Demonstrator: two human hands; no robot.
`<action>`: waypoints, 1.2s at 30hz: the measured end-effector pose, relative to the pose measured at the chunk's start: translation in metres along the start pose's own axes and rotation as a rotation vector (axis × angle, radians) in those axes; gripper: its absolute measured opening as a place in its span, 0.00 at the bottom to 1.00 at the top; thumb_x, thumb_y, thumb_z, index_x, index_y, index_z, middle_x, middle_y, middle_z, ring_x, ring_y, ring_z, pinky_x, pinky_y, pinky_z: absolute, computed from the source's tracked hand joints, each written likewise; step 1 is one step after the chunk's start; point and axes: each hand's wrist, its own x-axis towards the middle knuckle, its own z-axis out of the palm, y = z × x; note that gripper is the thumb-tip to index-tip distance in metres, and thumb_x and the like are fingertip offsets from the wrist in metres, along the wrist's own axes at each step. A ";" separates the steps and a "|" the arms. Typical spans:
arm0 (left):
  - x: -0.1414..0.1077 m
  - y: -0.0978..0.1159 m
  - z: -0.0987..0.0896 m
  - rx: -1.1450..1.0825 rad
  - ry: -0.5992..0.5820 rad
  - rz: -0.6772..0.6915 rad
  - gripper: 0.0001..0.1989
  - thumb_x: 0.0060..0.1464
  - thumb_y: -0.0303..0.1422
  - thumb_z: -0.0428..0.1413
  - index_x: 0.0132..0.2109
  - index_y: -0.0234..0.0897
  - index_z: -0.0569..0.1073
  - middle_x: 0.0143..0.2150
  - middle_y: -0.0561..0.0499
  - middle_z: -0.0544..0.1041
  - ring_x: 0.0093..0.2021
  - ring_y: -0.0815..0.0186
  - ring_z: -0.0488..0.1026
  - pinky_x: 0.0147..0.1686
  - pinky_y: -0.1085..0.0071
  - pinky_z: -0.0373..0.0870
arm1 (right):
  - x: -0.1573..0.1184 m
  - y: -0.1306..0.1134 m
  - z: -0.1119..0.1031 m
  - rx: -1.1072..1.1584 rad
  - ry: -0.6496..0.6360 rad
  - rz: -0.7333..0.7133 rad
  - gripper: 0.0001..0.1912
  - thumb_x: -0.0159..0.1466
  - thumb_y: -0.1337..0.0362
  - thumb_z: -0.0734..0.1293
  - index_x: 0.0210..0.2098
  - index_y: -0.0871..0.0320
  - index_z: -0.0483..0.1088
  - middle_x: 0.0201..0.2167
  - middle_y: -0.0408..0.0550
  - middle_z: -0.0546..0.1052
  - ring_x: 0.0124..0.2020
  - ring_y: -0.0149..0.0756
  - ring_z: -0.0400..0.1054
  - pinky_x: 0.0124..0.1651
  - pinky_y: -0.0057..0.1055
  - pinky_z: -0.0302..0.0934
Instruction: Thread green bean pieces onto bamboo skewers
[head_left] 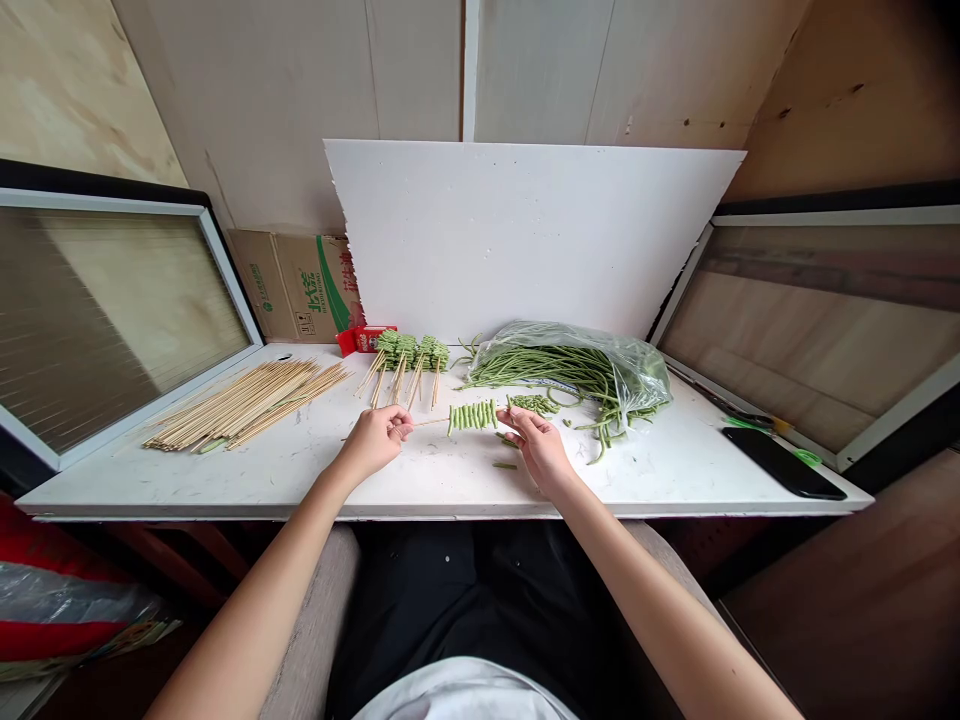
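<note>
your left hand (388, 432) pinches the skewer (431, 422), its end hidden; your right fingers (531, 428) close by the threaded green beans (472, 415), grip unclear, left of the plastic bag (574, 345).

Held skewer (431, 422): thin pale wood, roughly level above the white tabletop, its bare length in the left hand (390, 432). Bean pieces (472, 415): short, green, threaded crosswise in a close row toward the far end, where the right hand's (536, 440) fingertips are placed.
</note>
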 end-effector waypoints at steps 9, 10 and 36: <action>-0.001 -0.001 0.000 0.012 -0.003 0.013 0.05 0.58 0.32 0.55 0.36 0.38 0.76 0.27 0.50 0.78 0.29 0.63 0.74 0.32 0.69 0.70 | -0.002 -0.001 0.001 -0.043 0.039 -0.002 0.20 0.55 0.47 0.79 0.39 0.55 0.81 0.45 0.54 0.84 0.58 0.50 0.74 0.46 0.35 0.67; -0.001 -0.001 0.000 0.014 -0.003 0.014 0.05 0.58 0.32 0.55 0.36 0.38 0.76 0.27 0.50 0.78 0.29 0.63 0.74 0.32 0.69 0.69 | -0.002 -0.001 0.001 -0.048 0.048 -0.005 0.20 0.54 0.48 0.79 0.38 0.55 0.81 0.44 0.55 0.84 0.57 0.50 0.74 0.45 0.35 0.67; -0.003 -0.001 -0.001 0.072 0.004 -0.012 0.05 0.54 0.30 0.55 0.34 0.40 0.76 0.27 0.50 0.78 0.28 0.62 0.74 0.31 0.69 0.69 | -0.003 0.004 0.001 -0.109 0.022 -0.083 0.18 0.54 0.49 0.79 0.35 0.56 0.83 0.39 0.54 0.84 0.47 0.46 0.77 0.46 0.38 0.66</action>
